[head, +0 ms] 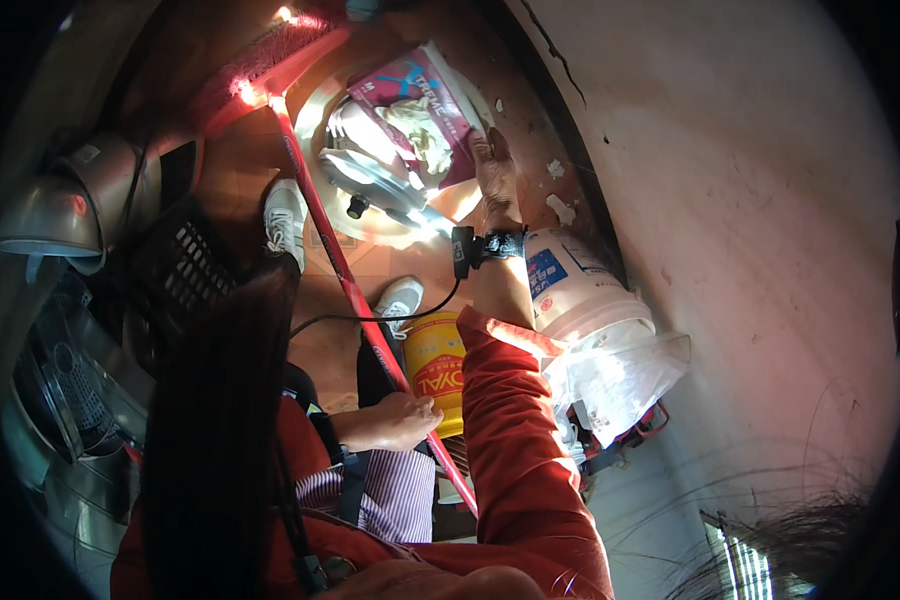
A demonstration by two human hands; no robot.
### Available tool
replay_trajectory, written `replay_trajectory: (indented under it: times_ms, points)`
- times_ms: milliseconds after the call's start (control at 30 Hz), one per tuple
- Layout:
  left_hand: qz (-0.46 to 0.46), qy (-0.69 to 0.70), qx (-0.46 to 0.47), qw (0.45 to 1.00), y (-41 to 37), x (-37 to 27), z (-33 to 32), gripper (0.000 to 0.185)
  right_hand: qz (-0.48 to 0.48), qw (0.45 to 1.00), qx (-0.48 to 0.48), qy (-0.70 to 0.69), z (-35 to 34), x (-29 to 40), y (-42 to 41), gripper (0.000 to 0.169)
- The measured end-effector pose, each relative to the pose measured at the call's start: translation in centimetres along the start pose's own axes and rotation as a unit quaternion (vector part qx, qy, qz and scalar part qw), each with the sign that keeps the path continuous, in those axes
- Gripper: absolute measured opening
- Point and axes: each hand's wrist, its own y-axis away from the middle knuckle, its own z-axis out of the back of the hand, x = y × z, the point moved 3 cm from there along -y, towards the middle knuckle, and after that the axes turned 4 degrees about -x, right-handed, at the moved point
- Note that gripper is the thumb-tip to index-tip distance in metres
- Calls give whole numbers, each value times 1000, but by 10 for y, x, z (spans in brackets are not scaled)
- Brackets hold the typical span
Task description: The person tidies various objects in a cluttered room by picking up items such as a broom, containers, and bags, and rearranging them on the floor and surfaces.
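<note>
My left hand (403,421) is closed around the red handle (328,225) of a broom. The broom's red head (270,79) with dark bristles lies at the upper left. My right hand (493,161) is at the lower right edge of a purple printed box (461,139) with pale crumpled material (420,135) at its opening, and seems to grip it; the fingers are partly hidden. The box lies over a large round, light-coloured object on the floor. Beside it is a shiny metal pan or lid (375,184) with a black knob (357,206).
A yellow bucket (435,360) stands by my shoes. Right of it, a white plastic bucket (577,285) and clear plastic bags (615,382) are near the wall. Metal pots (52,217) and a black plastic crate (195,262) line the left. Pale flakes (561,208) lie on the floor.
</note>
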Motion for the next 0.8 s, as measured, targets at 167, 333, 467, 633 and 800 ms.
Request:
replay_trajectory:
  times_ms: [167,333,467,633,800]
  points:
    - [1,-17,8,1000,-5,2,-6,32,17,997,73,29,-30,9,-40,50]
    - [24,-17,9,1000,-5,-2,9,31,-6,995,86,44,-49,3,-56,48]
    - [26,-20,17,999,-7,-3,13,30,-70,988,60,120,-57,-11,-59,52]
    - [21,-26,-7,999,-7,0,8,25,-65,993,53,84,-63,-20,-57,52]
    - [19,-40,3,999,-8,1,4,21,8,997,35,74,-67,-22,-48,46]
